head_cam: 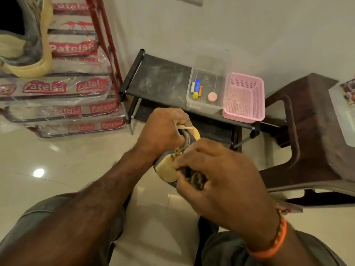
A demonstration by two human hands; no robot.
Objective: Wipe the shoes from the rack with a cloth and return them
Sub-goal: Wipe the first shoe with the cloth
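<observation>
Shoe (166,167), tan suede-like with a grey rim and pale rounded toe, is held in the air above the glossy tiled floor (48,169), in front of the low black rack (163,79). Left hand (163,129) has its fingers curled around the heel end, gripping it. Right hand (221,177) clutches a dark, crumpled cloth (194,178) and presses it against the shoe's toe. On the rack's dusty top sit a clear plastic box (209,104) and a pink mesh basket (245,96), touching.
</observation>
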